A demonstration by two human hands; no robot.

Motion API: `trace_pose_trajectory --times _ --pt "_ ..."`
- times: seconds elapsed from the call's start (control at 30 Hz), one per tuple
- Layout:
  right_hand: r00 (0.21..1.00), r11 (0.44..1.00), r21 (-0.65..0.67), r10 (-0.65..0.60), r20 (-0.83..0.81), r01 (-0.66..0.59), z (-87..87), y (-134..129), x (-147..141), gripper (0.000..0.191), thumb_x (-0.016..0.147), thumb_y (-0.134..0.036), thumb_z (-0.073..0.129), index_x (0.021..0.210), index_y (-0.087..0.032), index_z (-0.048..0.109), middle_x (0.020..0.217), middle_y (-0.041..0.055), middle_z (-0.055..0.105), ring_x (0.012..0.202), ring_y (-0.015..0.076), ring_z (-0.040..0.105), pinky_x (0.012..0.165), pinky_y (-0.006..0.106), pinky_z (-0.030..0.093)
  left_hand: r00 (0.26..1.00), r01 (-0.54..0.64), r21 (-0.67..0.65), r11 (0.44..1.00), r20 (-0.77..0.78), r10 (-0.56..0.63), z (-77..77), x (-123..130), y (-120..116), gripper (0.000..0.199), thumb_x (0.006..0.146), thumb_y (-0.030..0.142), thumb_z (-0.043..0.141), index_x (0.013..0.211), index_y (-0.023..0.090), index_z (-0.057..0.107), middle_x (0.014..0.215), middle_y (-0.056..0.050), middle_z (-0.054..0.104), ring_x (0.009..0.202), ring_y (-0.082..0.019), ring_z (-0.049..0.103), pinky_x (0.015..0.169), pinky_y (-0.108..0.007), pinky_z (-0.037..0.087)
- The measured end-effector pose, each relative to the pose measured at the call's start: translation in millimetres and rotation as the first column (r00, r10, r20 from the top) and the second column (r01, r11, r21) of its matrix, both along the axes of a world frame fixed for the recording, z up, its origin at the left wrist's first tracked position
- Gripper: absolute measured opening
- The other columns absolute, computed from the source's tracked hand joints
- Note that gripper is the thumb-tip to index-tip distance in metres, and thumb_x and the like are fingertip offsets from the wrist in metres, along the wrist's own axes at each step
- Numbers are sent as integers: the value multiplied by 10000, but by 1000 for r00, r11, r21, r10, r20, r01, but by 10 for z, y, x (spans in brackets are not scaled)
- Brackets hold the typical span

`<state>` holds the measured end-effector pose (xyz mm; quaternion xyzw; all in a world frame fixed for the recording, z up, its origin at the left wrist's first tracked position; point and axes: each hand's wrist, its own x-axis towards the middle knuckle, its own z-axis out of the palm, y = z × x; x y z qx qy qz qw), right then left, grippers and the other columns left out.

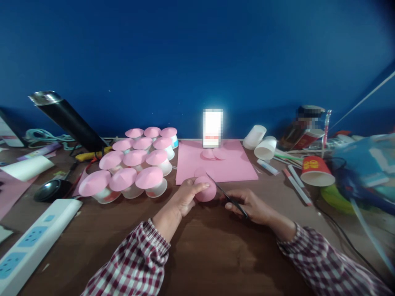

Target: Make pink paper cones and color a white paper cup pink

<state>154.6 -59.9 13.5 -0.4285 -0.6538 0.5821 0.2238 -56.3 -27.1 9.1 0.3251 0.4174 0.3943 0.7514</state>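
Between the thumb and fingers of my left hand (185, 198) is a pink paper circle (207, 193), held up over the front of the table. My right hand (248, 205) grips a pair of scissors (233, 200) by the handles, its blades pointing up and left beside the circle's edge. Whether the blades touch the paper I cannot tell. Just behind lies a stack of pink paper sheets (237, 168), with a few cut pink pieces (219, 154) on it. To the left stand rows of paper cups (156, 189) topped with shallow pink paper cones (149, 177).
A bright phone (212, 127) stands behind the pink sheets. White cups (266, 148), a red cup (317, 170) and markers (298, 187) lie to the right. At left are a power strip (38, 246), a black flask (70, 123) and a yellow-handled tool (89, 155).
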Motion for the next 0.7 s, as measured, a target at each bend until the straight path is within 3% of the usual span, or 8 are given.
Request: trace_pose_trajectory --times 0.37,0.57,0.7 --pt "1000 1000 -17 -13 -21 13 -42 8 12 415 819 -449 620 1077 -125 639 632 -13 538 511 71 439 451 167 331 998 46 2 999 34 -46 -35 -62 16 292 619 257 762 847 99 669 743 -54 671 683 -150 596 661 -279 476" --pt "991 998 -56 -19 -131 12 -54 15 35 461 815 -455 620 1146 -135 600 859 47 577 597 86 473 520 199 427 993 100 59 993 56 -104 -17 -54 -9 270 674 265 729 891 114 675 771 -63 686 735 -175 617 702 -296 482" --pt "991 998 -53 28 -131 -35 -28 8 43 453 818 -461 614 1137 -140 597 790 18 549 598 90 463 523 198 428 990 124 74 990 56 -128 37 -37 -35 255 689 268 715 885 108 677 769 -74 692 724 -174 620 718 -304 476"
